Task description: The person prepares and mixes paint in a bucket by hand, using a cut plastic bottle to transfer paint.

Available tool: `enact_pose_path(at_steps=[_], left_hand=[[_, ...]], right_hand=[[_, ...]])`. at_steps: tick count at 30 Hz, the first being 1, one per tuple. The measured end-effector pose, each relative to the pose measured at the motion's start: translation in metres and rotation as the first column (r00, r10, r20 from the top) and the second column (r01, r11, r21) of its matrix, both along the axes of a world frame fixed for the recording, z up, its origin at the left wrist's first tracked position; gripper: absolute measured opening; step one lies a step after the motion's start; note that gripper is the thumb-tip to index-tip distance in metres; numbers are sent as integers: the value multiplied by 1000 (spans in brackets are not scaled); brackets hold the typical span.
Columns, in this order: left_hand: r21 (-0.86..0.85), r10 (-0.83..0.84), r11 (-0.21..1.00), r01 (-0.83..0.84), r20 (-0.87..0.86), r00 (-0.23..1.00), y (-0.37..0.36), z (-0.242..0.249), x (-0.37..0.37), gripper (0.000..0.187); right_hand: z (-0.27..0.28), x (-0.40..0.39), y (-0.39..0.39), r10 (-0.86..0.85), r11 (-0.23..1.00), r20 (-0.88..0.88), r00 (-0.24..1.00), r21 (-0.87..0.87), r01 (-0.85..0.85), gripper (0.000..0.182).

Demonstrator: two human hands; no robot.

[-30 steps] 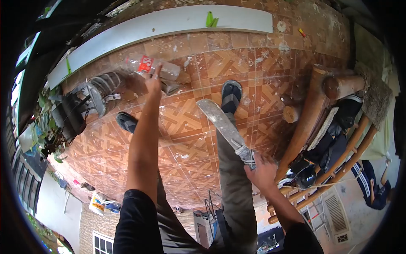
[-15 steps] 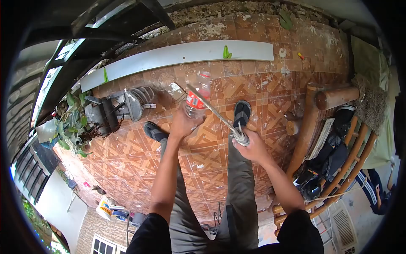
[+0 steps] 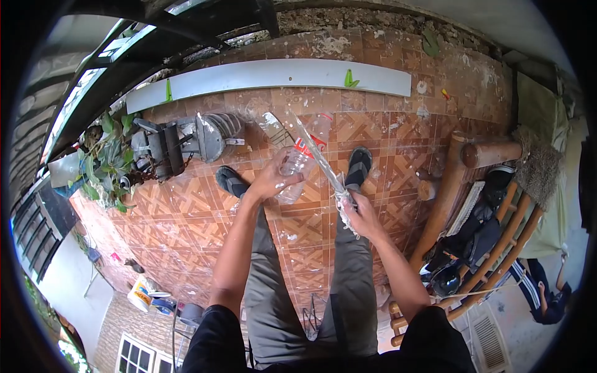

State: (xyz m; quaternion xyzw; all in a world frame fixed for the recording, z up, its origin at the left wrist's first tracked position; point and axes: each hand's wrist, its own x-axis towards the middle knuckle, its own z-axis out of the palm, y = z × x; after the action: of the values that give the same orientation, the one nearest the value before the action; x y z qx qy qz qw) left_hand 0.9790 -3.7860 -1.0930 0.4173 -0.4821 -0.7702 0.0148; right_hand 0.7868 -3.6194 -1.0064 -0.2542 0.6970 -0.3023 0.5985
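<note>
My left hand (image 3: pixel 275 178) is wrapped round a clear plastic bottle (image 3: pixel 296 166) with a red label, tilted with its upper end pointing up and right. In my right hand (image 3: pixel 362 216) is a long, thin stick (image 3: pixel 320 158), its lower end wrapped in something whitish like cord or cloth. The stick slants up to the left and passes in front of the bottle's label side. Whether the two touch I cannot tell.
A long white board (image 3: pixel 249 78) with green clips lies across the tiled floor (image 3: pixel 298 255). A dark metal machine (image 3: pixel 186 142) and plants (image 3: pixel 106 161) stand left. A wooden bench (image 3: pixel 443 193) holding bags is right. Another person (image 3: pixel 547 292) is at the far right.
The bottle has tilted further to the right, and its label now lies behind the stick. The stick stands steeper, and my right hand has moved slightly down and right.
</note>
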Motion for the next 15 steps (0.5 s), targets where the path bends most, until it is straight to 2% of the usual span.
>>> enact_pose_path(at_steps=[1, 4, 5, 7, 8, 11, 14, 15], left_hand=[[80, 61, 995, -59, -26, 998, 3, -2, 3, 81], [-60, 30, 998, -32, -21, 999, 15, -13, 17, 82], [-171, -111, 976, 135, 144, 983, 14, -11, 20, 80], [-287, -309, 824, 488, 494, 812, 8, -6, 28, 78], [-299, -309, 808, 508, 519, 797, 4, -3, 29, 76], [-354, -285, 765, 539, 564, 775, -3, 8, 34, 67], [-412, -271, 743, 528, 536, 799, -5, 11, 38, 61], [-399, -299, 741, 540, 524, 797, -5, 10, 39, 62]], right_hand=[[-2, 3, 2, 5, 1000, -28, 1000, 11, -4, 30], [4, 14, 3, 76, 994, -108, 991, 88, -66, 30], [8, 18, 3, 109, 988, -133, 985, 121, -93, 30], [17, 24, 3, 93, 991, -108, 990, 110, -81, 30], [21, 27, 3, 85, 992, -95, 992, 103, -75, 30], [31, 30, 10, 198, 965, -114, 974, 198, -173, 29], [30, 43, 22, 230, 972, -301, 925, 118, -204, 29], [28, 46, 20, 208, 976, -282, 937, 119, -181, 29]])
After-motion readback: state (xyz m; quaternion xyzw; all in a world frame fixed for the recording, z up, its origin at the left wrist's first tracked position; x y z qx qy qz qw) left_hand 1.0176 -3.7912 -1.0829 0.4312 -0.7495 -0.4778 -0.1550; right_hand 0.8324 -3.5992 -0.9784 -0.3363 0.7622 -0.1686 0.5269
